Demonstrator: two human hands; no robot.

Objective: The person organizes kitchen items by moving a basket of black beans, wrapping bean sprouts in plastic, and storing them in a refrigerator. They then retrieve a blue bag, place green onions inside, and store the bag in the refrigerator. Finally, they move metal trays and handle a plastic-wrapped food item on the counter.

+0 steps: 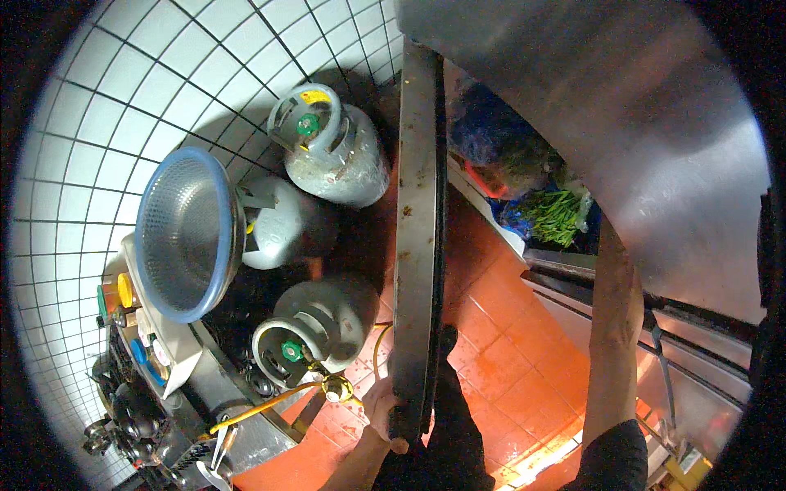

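Note:
My left hand (379, 408) grips the lower edge of a long stainless steel door (414, 233) with rust spots and a black seal, seen edge-on and standing open. My right hand (621, 282) reaches up at the right, against a large brushed steel panel (688, 184); its fingertips are hidden, so I cannot tell whether it holds anything. Between door and panel, slender green vegetables (556, 218) lie in a blue plastic bag (516, 215), near more dark bagged things.
Several grey gas cylinders (344, 159) stand left of the door, one with a brass regulator (336, 388) and yellow hose (270, 406). A blue-rimmed strainer basket (184, 236) leans by the tiled wall. Jars (126, 290) and pans (132, 408) sit lower left. The floor (516, 362) has orange tiles.

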